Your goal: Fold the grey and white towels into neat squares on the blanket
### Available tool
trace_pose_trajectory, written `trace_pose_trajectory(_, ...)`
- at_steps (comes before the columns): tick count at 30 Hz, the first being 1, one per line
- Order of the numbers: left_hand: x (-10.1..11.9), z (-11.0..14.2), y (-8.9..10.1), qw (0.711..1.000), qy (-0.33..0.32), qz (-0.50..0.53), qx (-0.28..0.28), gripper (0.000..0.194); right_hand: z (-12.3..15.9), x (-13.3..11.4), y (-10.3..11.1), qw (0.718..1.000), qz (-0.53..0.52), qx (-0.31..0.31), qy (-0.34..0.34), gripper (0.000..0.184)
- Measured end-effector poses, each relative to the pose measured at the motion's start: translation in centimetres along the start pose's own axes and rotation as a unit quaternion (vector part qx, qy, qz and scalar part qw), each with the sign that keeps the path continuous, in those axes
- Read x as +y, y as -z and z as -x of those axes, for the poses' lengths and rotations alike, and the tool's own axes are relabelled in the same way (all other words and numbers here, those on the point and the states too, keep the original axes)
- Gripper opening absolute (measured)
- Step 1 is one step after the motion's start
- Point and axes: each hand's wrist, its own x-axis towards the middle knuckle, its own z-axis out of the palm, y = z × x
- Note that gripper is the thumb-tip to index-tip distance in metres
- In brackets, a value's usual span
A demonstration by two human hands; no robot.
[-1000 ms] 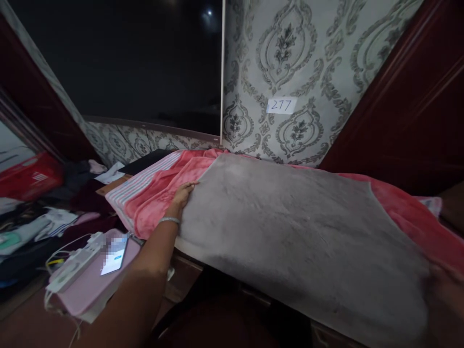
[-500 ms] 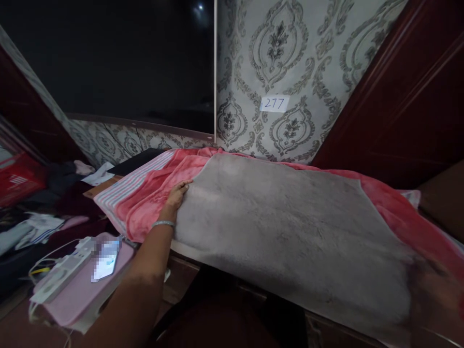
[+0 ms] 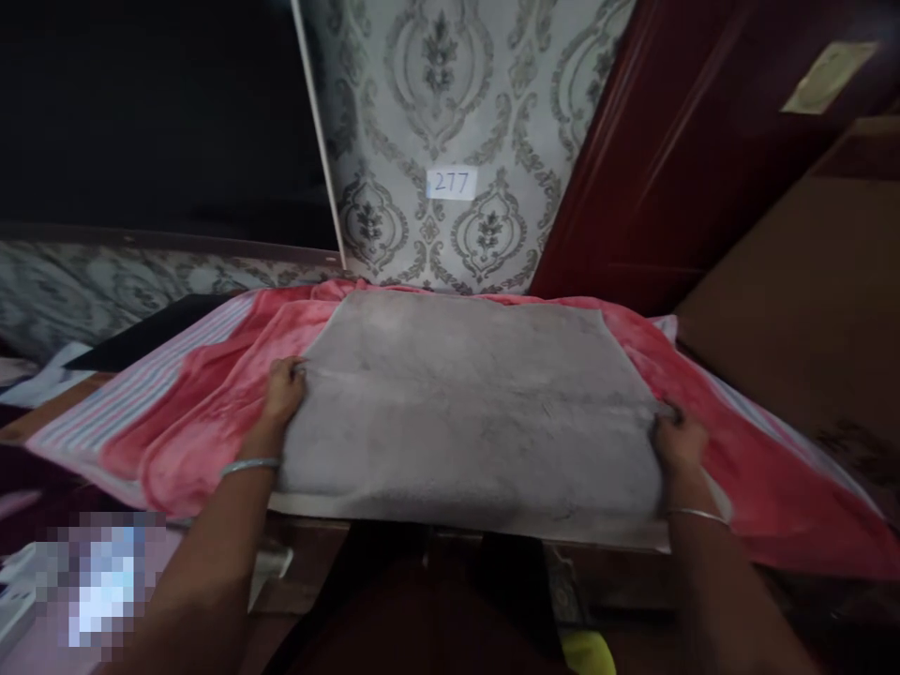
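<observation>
A grey towel (image 3: 464, 412) with a soft nap lies spread over a pink blanket (image 3: 217, 384) with a striped border. A shallow crease crosses it from side to side. At its left edge, the fingers of my left hand (image 3: 285, 389) are closed on the fabric, and a bangle circles that wrist. My right hand (image 3: 681, 439), slightly blurred, pinches the right edge at about the same height. The towel's front edge runs along the side nearest me, over a dark wooden surface.
Behind the blanket stands a patterned wall with a paper marked 277 (image 3: 451, 183). A large dark screen (image 3: 155, 122) is at upper left and a cardboard box (image 3: 808, 281) at right. A lit phone (image 3: 105, 581) and a white power strip (image 3: 21, 586) sit at lower left.
My view has swung to the right. My right hand, blurred before at the near right, is now at the towel's right edge. The left hand stays at the left edge.
</observation>
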Motion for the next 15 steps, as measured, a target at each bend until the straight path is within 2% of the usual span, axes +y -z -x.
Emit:
trace_pose_trajectory(5,-0.5,-0.7,0.1,0.992,-0.027,-0.124,0.020,0.025,-0.7,0.6,-1.0,0.997,-0.012,0.073,-0.016,0.050)
trace_pose_trajectory(10,-0.8,-0.7,0.3,0.988,-0.026,-0.145,0.050,0.031,-1.1,1.8,-1.6,0.991,-0.046,0.126,-0.006,0.045)
trace_pose_trajectory(15,-0.4,-0.5,0.3,0.987,-0.024,-0.150,0.049,0.036,-1.5,2.4,-2.0,0.989,-0.067,0.128,0.024,0.044)
